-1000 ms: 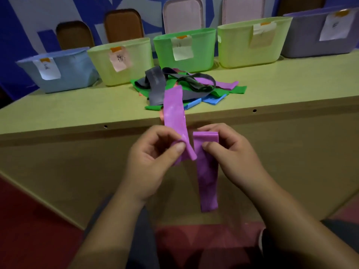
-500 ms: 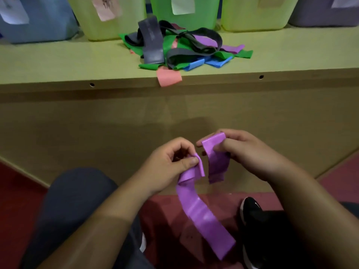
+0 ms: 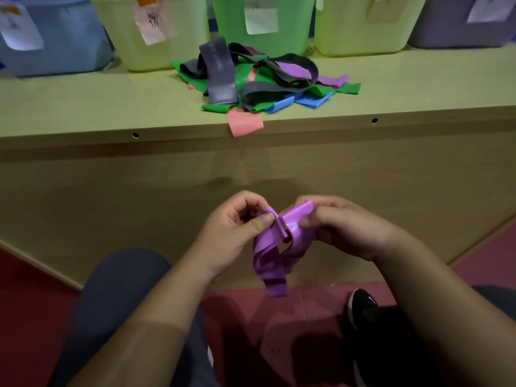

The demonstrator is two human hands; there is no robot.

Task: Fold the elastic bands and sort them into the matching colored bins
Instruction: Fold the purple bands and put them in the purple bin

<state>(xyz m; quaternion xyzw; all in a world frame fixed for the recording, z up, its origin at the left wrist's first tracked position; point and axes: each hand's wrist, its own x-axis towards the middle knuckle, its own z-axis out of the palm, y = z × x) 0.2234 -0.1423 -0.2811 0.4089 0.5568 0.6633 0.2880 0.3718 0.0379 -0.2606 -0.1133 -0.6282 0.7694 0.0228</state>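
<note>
below the front edge of the surface point(image 3: 83, 107), two hands work a purple band point(image 3: 268, 247) in mid-air. on my remote feed i see the left hand point(image 3: 234, 233) pinching one end between thumb and curled fingers. the right hand point(image 3: 343, 230) pinches the other end, thumb on top. the two ends meet and the rest droops in a loose loop between the wrists. i judge this the folding step, about half made: the layers are bunched, not flat. next, i think, the ends need squaring and the fold pressing flat, then a reach up and far right to the purple bin point(image 3: 441, 32), well apart from the hands. on the surface a pile of bands point(image 3: 259, 79) lies unsorted before the green bin point(image 3: 296, 29), with a pink band point(image 3: 244, 125) hanging over the edge.
</note>
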